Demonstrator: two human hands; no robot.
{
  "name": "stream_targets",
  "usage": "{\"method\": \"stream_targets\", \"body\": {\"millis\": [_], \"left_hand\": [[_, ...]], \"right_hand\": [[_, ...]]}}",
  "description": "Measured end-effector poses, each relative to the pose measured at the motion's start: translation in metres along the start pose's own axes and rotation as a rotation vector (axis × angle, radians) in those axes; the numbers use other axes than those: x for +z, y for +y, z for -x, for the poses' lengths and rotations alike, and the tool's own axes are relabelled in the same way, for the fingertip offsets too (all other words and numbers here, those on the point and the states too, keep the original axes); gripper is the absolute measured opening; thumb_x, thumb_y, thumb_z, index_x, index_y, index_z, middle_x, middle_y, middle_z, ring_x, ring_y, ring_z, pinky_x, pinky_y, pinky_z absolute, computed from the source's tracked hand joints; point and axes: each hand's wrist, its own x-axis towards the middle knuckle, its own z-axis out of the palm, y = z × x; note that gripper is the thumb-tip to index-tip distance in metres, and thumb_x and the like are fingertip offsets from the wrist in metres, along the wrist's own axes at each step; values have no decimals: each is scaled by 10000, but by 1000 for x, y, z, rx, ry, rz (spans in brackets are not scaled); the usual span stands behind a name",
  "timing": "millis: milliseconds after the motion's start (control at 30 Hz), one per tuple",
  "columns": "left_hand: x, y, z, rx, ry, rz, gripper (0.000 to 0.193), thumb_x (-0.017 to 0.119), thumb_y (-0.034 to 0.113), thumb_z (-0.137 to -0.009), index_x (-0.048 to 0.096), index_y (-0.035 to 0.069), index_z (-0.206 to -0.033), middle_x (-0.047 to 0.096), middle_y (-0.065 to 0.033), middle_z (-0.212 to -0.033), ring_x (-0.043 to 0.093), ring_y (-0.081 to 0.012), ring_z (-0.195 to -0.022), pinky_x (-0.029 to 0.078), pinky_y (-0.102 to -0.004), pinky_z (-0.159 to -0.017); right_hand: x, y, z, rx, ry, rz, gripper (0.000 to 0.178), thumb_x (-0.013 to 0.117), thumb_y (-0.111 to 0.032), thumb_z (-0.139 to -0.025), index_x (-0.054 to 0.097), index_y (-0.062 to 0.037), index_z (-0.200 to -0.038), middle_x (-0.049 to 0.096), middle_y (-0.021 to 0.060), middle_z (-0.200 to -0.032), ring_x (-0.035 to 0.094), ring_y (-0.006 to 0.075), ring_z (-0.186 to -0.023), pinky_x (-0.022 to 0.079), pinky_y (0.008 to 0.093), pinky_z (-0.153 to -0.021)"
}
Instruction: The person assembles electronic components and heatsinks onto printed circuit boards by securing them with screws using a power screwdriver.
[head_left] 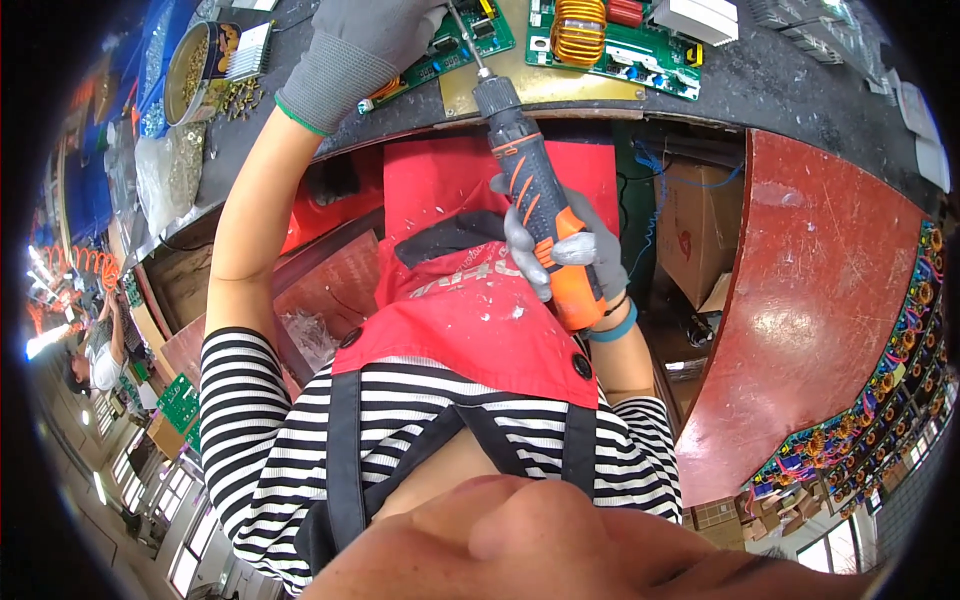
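My right hand (570, 250), in a grey glove, is wrapped round an orange and black cordless screwdriver (540, 195). Its long metal bit (466, 38) points up and slightly left, over a green circuit board (490, 36) on the bench. My left hand (365, 45), gloved in grey too, lies over the left side of that board, close to the bit's tip. The frame's upper edge cuts off its fingers, so I cannot see whether they hold anything. To the right, a second green circuit board (640, 75) carries a copper-wound coil (578, 32) and a white heatsink (698, 18).
A brassy metal plate (560, 85) lies under the boards at the bench edge. On the left are a tub of small screws (190, 80), a finned heatsink (250, 52) and a clear plastic bag (165, 185). A red panel (810, 300) stands right, beside a cardboard box (695, 225).
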Motion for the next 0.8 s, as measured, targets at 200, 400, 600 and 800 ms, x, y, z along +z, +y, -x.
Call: {"method": "stream_targets", "body": {"millis": [200,400,600,800], "left_hand": [[35,-29,-5,129,237,344,698,705,89,-683,449,4,-1326,573,-145,-1031,564,-337,-968,492,-422,-797],[18,-35,-6,32,48,-16,657,725,137,-732,480,70,-1338,582,-140,-1103,566,-321,-1054,496,-399,-861],[10,-39,0,34,-32,199,702,698,170,-773,441,113,-1424,566,-143,-1213,569,-339,-1120,492,-427,-944],[41,-123,-38,-461,129,813,325,702,258,-875,711,40,-1116,718,-55,-923,644,-103,-834,513,-263,-764]], "right_hand": [[-5,16,-18,-11,-150,-201,863,654,-191,-656,330,75,-1411,506,93,-833,554,165,-536,521,269,-410],[-12,22,-31,2,-284,-277,828,644,-173,-726,299,20,-1454,519,98,-933,555,176,-617,531,313,-480],[18,4,2,-38,-44,98,864,680,-230,-684,334,40,-1428,530,97,-891,540,161,-590,481,296,-487],[19,6,33,-103,-9,269,857,696,-198,-671,345,42,-1415,564,119,-919,554,172,-583,477,295,-485]]}}
